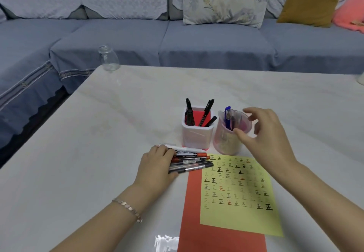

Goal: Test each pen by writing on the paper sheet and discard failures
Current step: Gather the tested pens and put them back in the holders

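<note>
Two hands are over a glossy, marble-patterned table (98, 133). The left hand (157, 163) lies palm down on the left ends of a bundle of loose pens (192, 163), its fingers curled over the barrels and holding them together. The bundle lies flat on the table just in front of the holders; it has clear, white and dark plastic barrels, some with red caps, and its right-hand tips reach the paper's top-left corner. A link bracelet (128, 208) of metal sits on the left wrist.

The right hand (266, 131) hovers by a round, translucent pink cup (226, 143), fingers spread and loosely bent, gripping nothing. The thumb tip is at the cup's near rim; contact cannot be confirmed. A blue pen (227, 116) stands inside the cup.

Just left of the cup stands a square white holder (197, 136) with rounded corners and a red inner lining, containing upright black markers (206, 111).

The yellow paper sheet (236, 218) lies flat, near right of centre, with rows of handwritten characters in black, red and faint ink. It overlaps a larger orange-red sheet (192, 202). A clear glass jar (108, 58) stands at the far-left corner. A grey-blue fabric sofa (197, 41) with cushions lies beyond.
</note>
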`<state>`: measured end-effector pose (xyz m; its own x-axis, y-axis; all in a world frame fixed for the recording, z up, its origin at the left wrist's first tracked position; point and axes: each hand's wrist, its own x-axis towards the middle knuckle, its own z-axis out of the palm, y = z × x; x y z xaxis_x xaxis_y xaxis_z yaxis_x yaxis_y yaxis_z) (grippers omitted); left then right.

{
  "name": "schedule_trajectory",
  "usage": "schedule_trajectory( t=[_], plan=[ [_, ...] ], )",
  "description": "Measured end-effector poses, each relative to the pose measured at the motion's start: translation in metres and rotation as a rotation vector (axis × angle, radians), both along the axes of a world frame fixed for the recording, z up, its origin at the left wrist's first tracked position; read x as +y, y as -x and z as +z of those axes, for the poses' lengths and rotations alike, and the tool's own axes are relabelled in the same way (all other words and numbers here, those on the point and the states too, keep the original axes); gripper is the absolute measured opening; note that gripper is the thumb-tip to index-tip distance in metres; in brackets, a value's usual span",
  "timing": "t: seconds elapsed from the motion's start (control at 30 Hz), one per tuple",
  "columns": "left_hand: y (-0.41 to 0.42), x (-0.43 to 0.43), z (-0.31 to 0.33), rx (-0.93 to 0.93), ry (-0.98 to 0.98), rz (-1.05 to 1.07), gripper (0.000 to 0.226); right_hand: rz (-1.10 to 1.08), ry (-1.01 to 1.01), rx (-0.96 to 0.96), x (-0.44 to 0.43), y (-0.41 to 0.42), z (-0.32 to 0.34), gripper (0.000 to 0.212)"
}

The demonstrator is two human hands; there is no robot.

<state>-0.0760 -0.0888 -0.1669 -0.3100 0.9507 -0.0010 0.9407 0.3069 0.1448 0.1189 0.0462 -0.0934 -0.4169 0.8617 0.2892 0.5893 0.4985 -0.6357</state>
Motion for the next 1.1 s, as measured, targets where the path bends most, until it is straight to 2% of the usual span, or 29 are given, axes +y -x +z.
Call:
schedule_trajectory(
  t=[0.07,0.2,0.37,0.5,0.6,0.73,0.9,1.0,1.1],
  plan=[
    [0.002,0.001,-0.002,0.0,0.006,0.008,0.049,0.08,-0.122,0.01,-0.02,-0.003,0.002,0.033],
    [0.006,-0.001,-0.006,-0.008,0.042,-0.005,0.043,0.322,-0.116,-0.178,-0.042,0.01,-0.019,0.015],
    [0.006,0.0,-0.007,0.052,0.102,-0.035,0.035,0.571,-0.177,-0.475,-0.048,0.055,-0.056,0.027],
    [0.005,-0.007,-0.012,0.085,0.135,-0.008,0.032,0.608,-0.315,-0.771,-0.051,0.074,-0.075,0.048],
    [0.005,-0.013,-0.02,0.067,0.058,-0.039,0.032,0.547,-0.328,-0.783,-0.05,0.078,-0.089,0.044],
    [0.007,-0.017,-0.022,0.064,0.051,-0.072,0.039,0.565,-0.435,-0.841,-0.052,0.078,-0.096,0.034],
    [0.009,-0.024,-0.019,-0.018,-0.005,-0.115,0.023,0.61,-0.502,-0.763,-0.053,0.074,-0.098,0.029],
    [0.01,-0.025,-0.017,0.019,0.095,-0.117,0.025,0.644,-0.494,-0.749,-0.055,0.072,-0.098,0.026],
    [0.008,-0.023,-0.012,0.048,0.169,-0.138,0.026,0.667,-0.468,-0.828,-0.055,0.074,-0.095,0.02]
  ],
)
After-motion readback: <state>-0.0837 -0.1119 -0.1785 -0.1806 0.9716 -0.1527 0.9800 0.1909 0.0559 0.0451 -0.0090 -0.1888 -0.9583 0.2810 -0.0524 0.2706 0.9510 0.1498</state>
